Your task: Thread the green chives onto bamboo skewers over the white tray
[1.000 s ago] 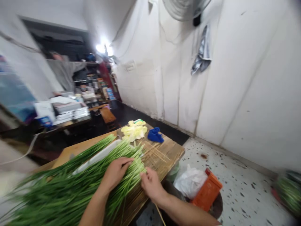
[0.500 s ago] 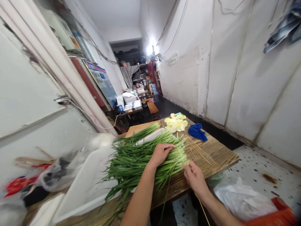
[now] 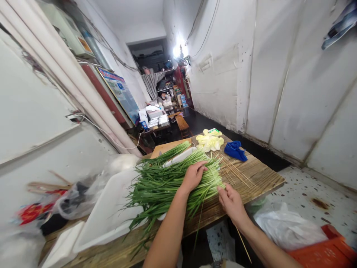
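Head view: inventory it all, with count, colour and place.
Table: one, brown, lower middle
Greens: many, green with pale ends, on the table
Loose sticks: several, tan, right of the greens
Leaves: several, pale yellow, table's far end
Cloth: one, blue, beside the leaves
Board: one, light brown, behind the greens
Dish: one, white, among the greens
Tray: one, white, left of the greens
Bag: one, white, lower right
Crate: one, orange, bottom right
Bench: one, brown, beyond the table
Poster: one, mostly blue, upper left
Curtain: one, grey striped, far end
Hanging cloth: one, bluish, upper right
Clutter: many, mixed, far end and lower left
Held stick: one, tan, in the right hand
Left hand: one, bare, on the greens
Right hand: one, bare, at the greens
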Motion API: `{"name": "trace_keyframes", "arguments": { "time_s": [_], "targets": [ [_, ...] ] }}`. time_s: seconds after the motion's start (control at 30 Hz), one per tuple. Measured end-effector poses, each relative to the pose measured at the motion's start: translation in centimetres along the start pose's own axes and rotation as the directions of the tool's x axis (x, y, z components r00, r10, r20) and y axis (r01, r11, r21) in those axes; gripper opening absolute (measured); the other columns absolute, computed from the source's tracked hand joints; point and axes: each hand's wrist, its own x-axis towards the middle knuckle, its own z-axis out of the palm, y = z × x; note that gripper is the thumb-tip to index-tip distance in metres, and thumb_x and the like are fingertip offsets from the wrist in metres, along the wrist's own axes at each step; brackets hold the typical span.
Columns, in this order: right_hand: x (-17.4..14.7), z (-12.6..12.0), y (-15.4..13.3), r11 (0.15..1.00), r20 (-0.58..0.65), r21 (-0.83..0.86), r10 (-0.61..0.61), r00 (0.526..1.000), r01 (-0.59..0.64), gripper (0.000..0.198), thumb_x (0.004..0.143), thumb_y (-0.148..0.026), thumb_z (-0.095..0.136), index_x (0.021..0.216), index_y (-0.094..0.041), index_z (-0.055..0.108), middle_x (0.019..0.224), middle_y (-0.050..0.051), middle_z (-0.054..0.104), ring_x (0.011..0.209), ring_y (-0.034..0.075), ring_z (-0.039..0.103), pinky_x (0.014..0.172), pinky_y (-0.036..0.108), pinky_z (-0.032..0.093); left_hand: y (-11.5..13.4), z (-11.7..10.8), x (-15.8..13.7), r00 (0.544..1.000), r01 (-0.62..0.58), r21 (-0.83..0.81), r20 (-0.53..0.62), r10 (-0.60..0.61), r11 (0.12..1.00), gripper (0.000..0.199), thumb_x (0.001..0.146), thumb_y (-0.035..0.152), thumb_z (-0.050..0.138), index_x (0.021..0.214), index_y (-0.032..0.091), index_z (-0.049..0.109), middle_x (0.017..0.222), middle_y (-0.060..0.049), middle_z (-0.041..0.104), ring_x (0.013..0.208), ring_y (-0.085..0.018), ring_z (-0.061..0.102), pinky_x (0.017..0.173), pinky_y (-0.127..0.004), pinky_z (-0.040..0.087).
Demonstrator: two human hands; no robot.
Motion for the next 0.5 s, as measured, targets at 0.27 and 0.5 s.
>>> {"name": "trace_keyframes", "arguments": {
  "time_s": [0.27,0.5],
  "targets": [
    [0.17,-0.09,0.33,1.0,0.003,-0.023,-0.019,1.0,0.019,0.029,0.086,-0.047,0.051,0.077,-0.02,0.045,0.047,-0.01,0.029,0.039,0.006,0.024,0.038,0.018,0.016,-0.37,0.92,0.39,0.997,0.042,-0.036,-0.071,-0.044,0.998,0.027,0.082,0.029,0.052,0.097,0.015,0.07,0.093,-0.006,0.071,0.087,-0.017,0.065,0.086,-0.029,0.048],
    [0.14,-0.14,0.08,1.0,0.011,-0.029,0.001,1.0,0.0,0.031,0.085,-0.05,0.05,0.078,-0.02,0.045,0.047,-0.011,0.027,0.039,0.006,0.023,0.038,0.019,0.015,0.02,0.87,0.22,0.982,-0.037,0.108,-0.18,0.056,0.993,0.021,0.083,0.025,0.052,0.082,0.015,0.071,0.092,-0.008,0.068,0.086,-0.016,0.061,0.081,-0.028,0.048]
  ]
}}
